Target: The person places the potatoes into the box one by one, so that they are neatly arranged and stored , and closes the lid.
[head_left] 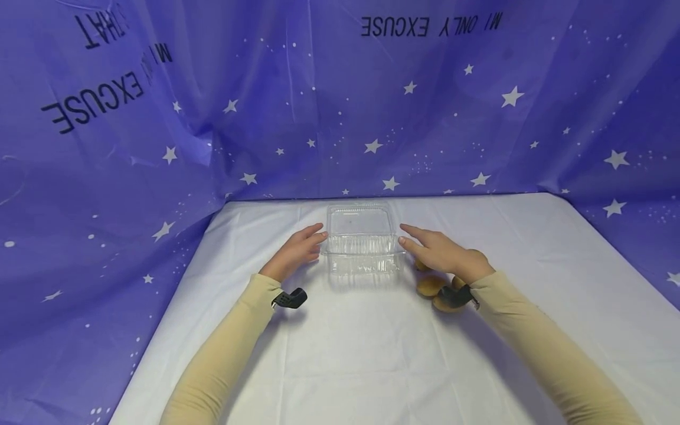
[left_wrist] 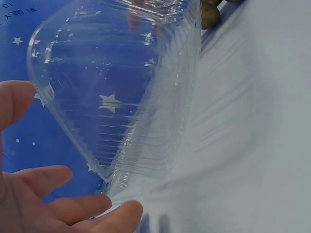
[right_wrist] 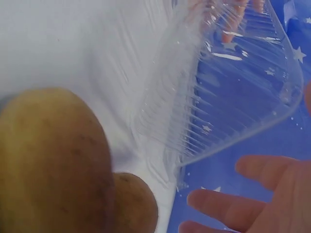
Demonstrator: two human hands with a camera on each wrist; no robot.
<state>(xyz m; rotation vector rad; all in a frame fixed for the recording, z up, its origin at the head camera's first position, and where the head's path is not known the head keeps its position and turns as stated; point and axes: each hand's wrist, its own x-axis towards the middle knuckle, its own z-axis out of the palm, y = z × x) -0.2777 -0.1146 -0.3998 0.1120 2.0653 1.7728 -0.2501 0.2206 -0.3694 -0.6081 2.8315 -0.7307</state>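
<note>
A clear plastic clamshell container (head_left: 365, 262) stands at the back middle of the table, its ribbed lid (head_left: 360, 219) raised at the far side. My left hand (head_left: 296, 252) is at its left side with fingers spread and relaxed, fingertips close to the lid's edge. On the opposite side, my right hand (head_left: 443, 254) holds its fingers extended toward the container, nothing gripped. Several potatoes (head_left: 431, 286) lie on the cloth beneath my right wrist, partly hidden by it. The right wrist view shows one large potato (right_wrist: 53, 160) up close.
White cloth (head_left: 361, 342) covers the table. A purple curtain (head_left: 329, 118) printed with stars and lettering hangs right behind the table's back edge and along both sides. Black wrist cameras (head_left: 291, 298) sit under both beige sleeves.
</note>
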